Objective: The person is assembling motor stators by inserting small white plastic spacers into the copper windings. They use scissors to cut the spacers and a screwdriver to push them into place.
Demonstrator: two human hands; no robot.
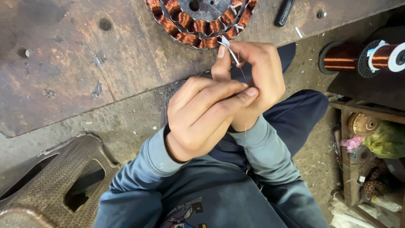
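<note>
A brown woven stool (55,177) stands at the lower left, below the worn counter (63,63). The left hand (206,114) is curled over the right hand (257,80), which pinches a white sleeve strip (228,48) and thin wire just below the copper-wound stator (202,21) at the counter's front edge. I judge the lead is being sleeved; threading needs steady fingers. A copper wire spool (363,57) sits well apart at right.

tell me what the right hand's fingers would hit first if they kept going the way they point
Probably the copper-wound stator on the workbench: the right hand pinches a white strip pointing up toward it, though depth is unclear.
</note>
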